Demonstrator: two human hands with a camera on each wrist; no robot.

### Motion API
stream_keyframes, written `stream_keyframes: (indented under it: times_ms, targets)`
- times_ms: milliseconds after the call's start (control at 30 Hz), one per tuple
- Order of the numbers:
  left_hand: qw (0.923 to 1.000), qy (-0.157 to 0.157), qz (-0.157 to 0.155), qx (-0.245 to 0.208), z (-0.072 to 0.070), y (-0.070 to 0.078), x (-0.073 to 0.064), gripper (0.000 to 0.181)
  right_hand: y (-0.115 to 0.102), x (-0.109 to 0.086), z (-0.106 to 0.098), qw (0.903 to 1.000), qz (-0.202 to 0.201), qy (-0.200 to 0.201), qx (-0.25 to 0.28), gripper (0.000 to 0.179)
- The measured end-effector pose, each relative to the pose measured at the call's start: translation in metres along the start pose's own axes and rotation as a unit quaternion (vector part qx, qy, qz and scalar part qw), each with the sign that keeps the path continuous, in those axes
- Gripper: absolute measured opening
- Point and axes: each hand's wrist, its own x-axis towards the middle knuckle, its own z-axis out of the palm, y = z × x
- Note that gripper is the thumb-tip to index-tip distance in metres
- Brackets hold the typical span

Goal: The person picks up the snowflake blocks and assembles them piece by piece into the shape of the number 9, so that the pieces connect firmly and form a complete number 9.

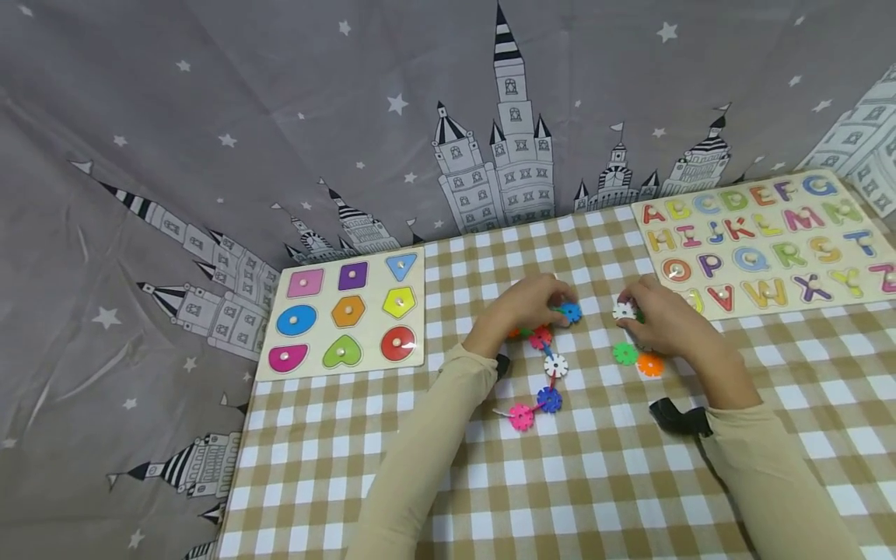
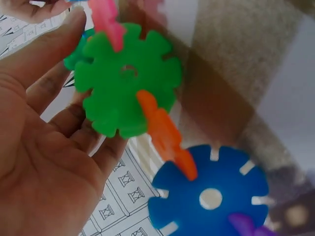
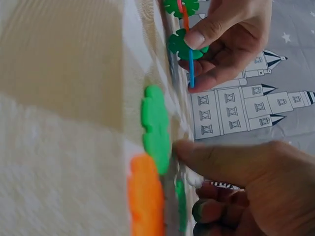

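A chain of notched plastic discs runs toward me from my left hand (image 1: pixel 532 302), with a white disc (image 1: pixel 556 365), a purple-blue disc (image 1: pixel 549 400) and a pink disc (image 1: pixel 521 418) in it. In the right wrist view, the left thumb and fingers pinch a green disc (image 3: pixel 179 44) joined to an edge-on blue disc (image 3: pixel 191 69). Beside the left palm, the left wrist view has a green disc (image 2: pixel 108 105) linked through an orange disc (image 2: pixel 167 137) to a blue one (image 2: pixel 211 174). My right hand (image 1: pixel 661 319) pinches a loose white disc (image 1: pixel 622 311), partly hidden by its fingers.
A loose green disc (image 1: pixel 625 354) and an orange disc (image 1: pixel 650 364) lie just below the right hand. The shape puzzle board (image 1: pixel 315 302) is at left, the alphabet board (image 1: pixel 777 241) at right. Behind the checked tablecloth (image 1: pixel 518 498) hangs a grey castle-print cloth (image 1: pixel 280 62).
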Motion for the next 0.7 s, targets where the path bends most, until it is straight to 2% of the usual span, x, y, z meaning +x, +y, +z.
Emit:
stream_keyframes:
  times_ms: [100, 233, 400, 500, 700]
  targets:
    - [0.9999, 0.005, 0.0, -0.011, 0.003, -0.001, 0.0, 0.036, -0.002, 0.001, 0.004, 0.9999, -0.014, 0.005, -0.002, 0.03]
    - [0.9999, 0.011, -0.003, 0.001, 0.007, -0.002, 0.0, 0.038, -0.004, 0.003, 0.01, 0.9988, -0.042, 0.023, -0.011, 0.024]
    - [0.9996, 0.023, -0.013, 0.014, 0.011, -0.003, -0.002, 0.04, -0.004, 0.008, 0.019, 0.9953, -0.074, 0.046, 0.041, 0.015]
    - [0.9993, 0.034, -0.004, 0.012, 0.012, -0.005, -0.003, 0.041, -0.004, 0.012, 0.024, 0.9933, -0.083, 0.046, 0.065, 0.014]
    - [0.9983, 0.053, 0.021, -0.012, 0.014, -0.009, -0.004, 0.042, -0.004, 0.013, 0.027, 0.993, -0.078, 0.054, 0.07, 0.014]
